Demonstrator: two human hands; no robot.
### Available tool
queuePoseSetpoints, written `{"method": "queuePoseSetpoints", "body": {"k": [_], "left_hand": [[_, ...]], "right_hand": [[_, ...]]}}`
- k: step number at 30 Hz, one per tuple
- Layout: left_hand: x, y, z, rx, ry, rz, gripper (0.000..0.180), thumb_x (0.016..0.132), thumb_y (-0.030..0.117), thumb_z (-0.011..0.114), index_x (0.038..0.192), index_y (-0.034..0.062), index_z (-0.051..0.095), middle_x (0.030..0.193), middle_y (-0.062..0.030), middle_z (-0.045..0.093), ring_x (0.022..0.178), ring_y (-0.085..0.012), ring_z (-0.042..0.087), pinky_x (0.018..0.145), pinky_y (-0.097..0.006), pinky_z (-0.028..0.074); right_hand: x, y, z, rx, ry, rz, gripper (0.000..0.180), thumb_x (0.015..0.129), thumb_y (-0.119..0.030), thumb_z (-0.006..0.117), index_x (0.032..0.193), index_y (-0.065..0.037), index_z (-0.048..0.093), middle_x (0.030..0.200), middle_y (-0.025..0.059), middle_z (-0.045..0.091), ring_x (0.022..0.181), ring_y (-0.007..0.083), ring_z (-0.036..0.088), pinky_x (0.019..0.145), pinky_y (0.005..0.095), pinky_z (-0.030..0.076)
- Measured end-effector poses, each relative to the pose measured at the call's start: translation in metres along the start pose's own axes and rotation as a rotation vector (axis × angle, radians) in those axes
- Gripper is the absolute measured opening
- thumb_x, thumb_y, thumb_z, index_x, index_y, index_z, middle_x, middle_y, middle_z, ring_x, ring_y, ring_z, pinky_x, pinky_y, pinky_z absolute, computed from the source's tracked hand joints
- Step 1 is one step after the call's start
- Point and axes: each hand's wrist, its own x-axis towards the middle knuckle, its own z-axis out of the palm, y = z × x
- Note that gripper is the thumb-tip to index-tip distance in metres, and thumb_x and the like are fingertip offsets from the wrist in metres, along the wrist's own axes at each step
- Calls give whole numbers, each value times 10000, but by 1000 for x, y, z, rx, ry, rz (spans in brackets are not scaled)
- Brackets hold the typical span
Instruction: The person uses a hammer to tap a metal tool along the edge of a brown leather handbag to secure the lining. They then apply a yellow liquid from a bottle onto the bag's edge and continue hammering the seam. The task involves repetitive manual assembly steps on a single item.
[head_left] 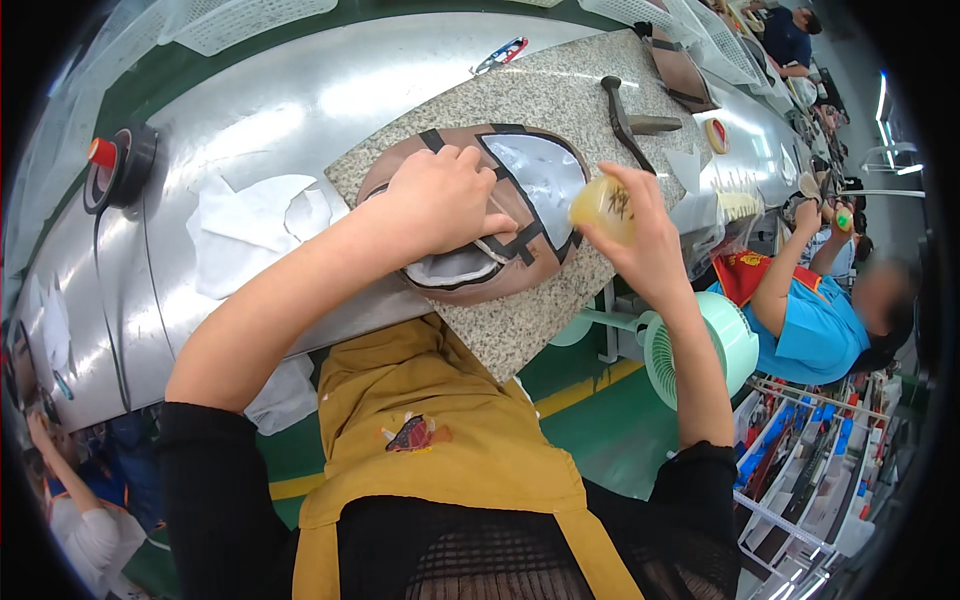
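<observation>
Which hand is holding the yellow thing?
The right hand grips the yellow thing; the left hand is on the brown padded piece instead.

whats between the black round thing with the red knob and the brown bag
In the head view, white sheets lie on the metal table, then a strip of speckled slab before the bag.

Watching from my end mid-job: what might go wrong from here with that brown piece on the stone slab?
1. The right hand holds a yellowish block right by the silvery panel, so a slip might scuff it.
2. The left hand lies on the brown piece; uneven pressure could shift or crease it.
3. A hammer lies loose on the slab just beyond the right hand, which could knock it.
</observation>
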Motion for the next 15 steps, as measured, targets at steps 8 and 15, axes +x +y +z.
{"method": "queuePoseSetpoints", "body": {"k": [8, 15], "left_hand": [[2, 2, 1, 17, 2, -10, 626, 877, 565, 479, 1092, -6, 617, 1073, -175, 582, 1006, -301, 587, 821, -374, 503], [0, -1, 6, -6, 50, -11, 627, 874, 566, 485, 1063, -16, 623, 1047, -169, 588, 1001, -296, 583, 818, -370, 501]], "right_hand": [[39, 3, 25, -3, 109, -24, 554, 758, -215, 731, 1242, -107, 485, 1147, 132, 523, 1035, 310, 555, 870, 373, 460], [20, 6, 1, -17, -89, 70, 570, 763, -236, 726, 1259, -110, 476, 1150, 127, 513, 1038, 303, 560, 864, 387, 470]]}}
